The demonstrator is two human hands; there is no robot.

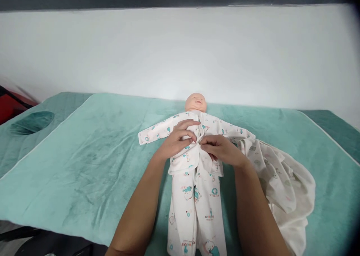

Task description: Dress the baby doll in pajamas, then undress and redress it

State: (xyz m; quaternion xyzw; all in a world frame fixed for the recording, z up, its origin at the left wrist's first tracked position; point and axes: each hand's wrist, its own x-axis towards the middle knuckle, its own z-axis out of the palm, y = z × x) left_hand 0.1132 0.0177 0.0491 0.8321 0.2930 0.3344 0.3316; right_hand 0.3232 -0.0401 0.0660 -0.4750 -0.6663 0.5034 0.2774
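Note:
A baby doll (196, 102) lies on its back, dressed in a white printed baby jacket (184, 162) and matching trousers (182, 203). Both sleeves stretch out to the sides. My left hand (181, 138) rests on the jacket's chest, thumb and finger pinching the front edge at the middle. From the other side my right hand (221, 148) pinches the same front opening, fingertips almost meeting those of the left. The jacket edge bunches up slightly between them. Whatever fastener may be under the fingertips is hidden.
A crumpled white printed cloth (295, 181) lies right of the doll, touching its sleeve. The green padded bed cover (84, 154) has a hole (32, 123) at the far left. A white wall (180, 53) stands behind. Something red and black (12, 104) is at the left edge.

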